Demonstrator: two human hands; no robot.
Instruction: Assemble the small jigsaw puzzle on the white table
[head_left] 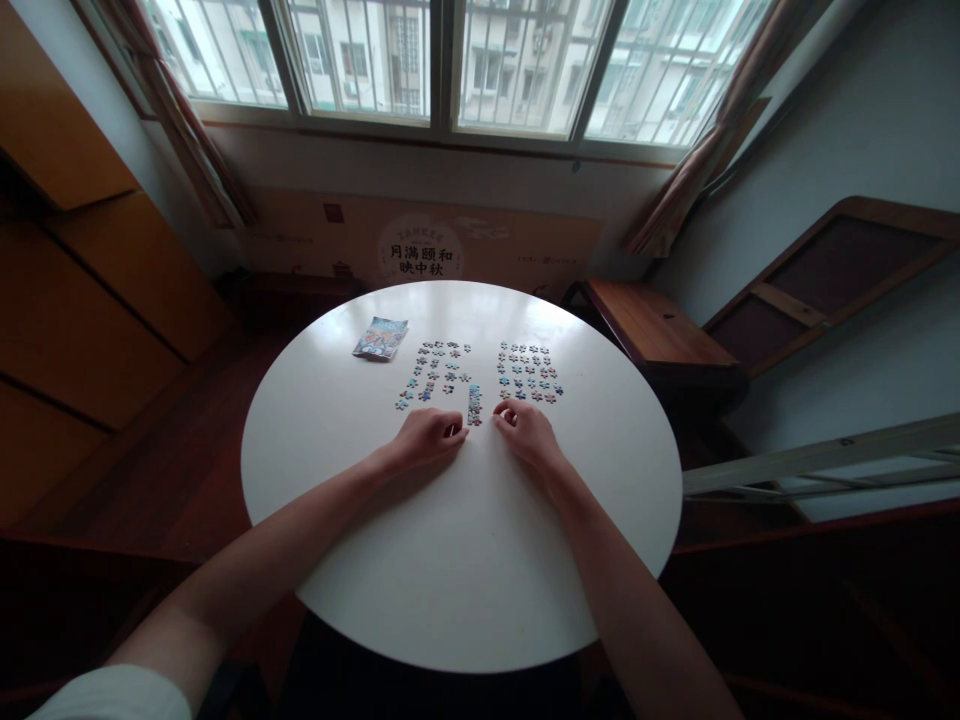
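A narrow strip of joined jigsaw pieces (474, 405) lies upright in my view between my two hands, on the white round table (465, 560). My left hand (431, 434) rests just left of the strip's lower end, fingers curled in and fingertips close to it. To the right of the strip, my right hand (526, 428) has thumb and forefinger bent together in a pinch. Anything between the fingers of either hand is too small to make out. Loose jigsaw pieces (433, 375) lie in uneven rows beyond my left hand. Another group of loose pieces (529, 370) forms neater rows beyond my right hand.
A colourful printed packet or sheet (381, 339) lies at the table's far left. Behind the table's right edge stands a wooden bench or low table (660, 320). A barred window (450, 70) and a printed banner (315, 235) are beyond the table.
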